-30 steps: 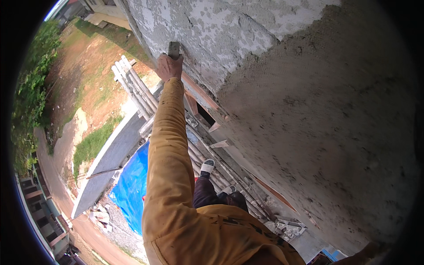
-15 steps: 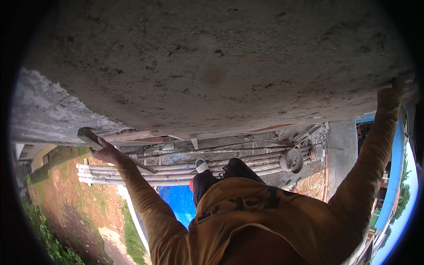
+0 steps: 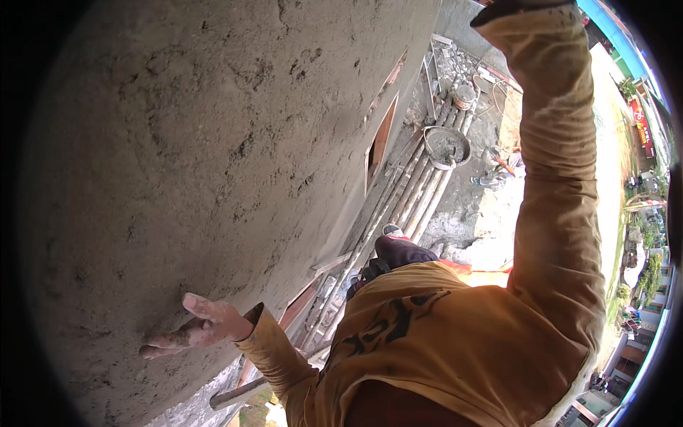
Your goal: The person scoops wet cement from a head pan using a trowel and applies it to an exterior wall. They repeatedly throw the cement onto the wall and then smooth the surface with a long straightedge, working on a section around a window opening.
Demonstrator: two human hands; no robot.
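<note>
A wide grey wall of rough, fresh-looking plaster (image 3: 235,156) fills the left side, pitted with small dark holes. In front of its lower part is my left hand (image 3: 206,327), fingers and thumb spread, with nothing in it. Whether the fingertips touch the plaster, I cannot tell. My right arm (image 3: 558,164) reaches up to the top edge. Only a dark bit of my right hand (image 3: 514,8) shows beyond the cuff; its fingers, and anything in them, are out of sight.
Below me lie several long scaffold poles (image 3: 420,196), with a bucket of grey mix (image 3: 447,147) on them and a smaller pail (image 3: 464,97) farther off. A pole end (image 3: 238,393) juts out under my left arm. Another person (image 3: 501,169) is below at right.
The view has turned toward the right. My left hand, earlier round a flat, elongated piece by the wall, is now spread without it. My right arm now reaches to the top edge.
</note>
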